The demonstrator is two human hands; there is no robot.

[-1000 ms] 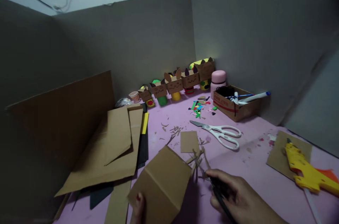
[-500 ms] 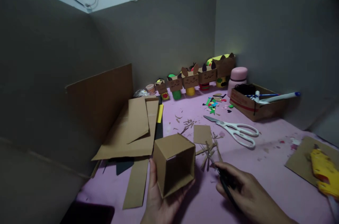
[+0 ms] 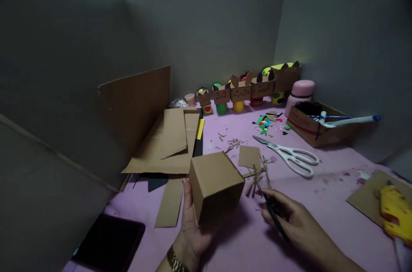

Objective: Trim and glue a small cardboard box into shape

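Note:
A small cardboard box [image 3: 215, 173] rests in my left hand [image 3: 196, 229], the thumb along its left side and the palm beneath. Its open side faces down toward me, so the inside is dark. My right hand [image 3: 289, 216] is closed around slim black-handled scissors [image 3: 273, 216], their thin tips pointing away over thin cardboard strips [image 3: 255, 177]. Just behind these strips lies a square cardboard piece [image 3: 249, 156]. Large white-handled scissors [image 3: 292, 156] lie farther right on the pink table.
Cardboard sheets [image 3: 154, 156] and a narrow strip [image 3: 169, 203] lie left, by a dark tablet-like object [image 3: 109, 242]. Several cardboard animal figures [image 3: 241, 92] line the back. Right are a supply box [image 3: 309, 128], a pink bottle [image 3: 301, 94] and a yellow glue gun [image 3: 397, 212].
My left hand has tilted the box, turning its opening downward and showing more of the top face. My right hand stays near the strips. The view has shifted left and down.

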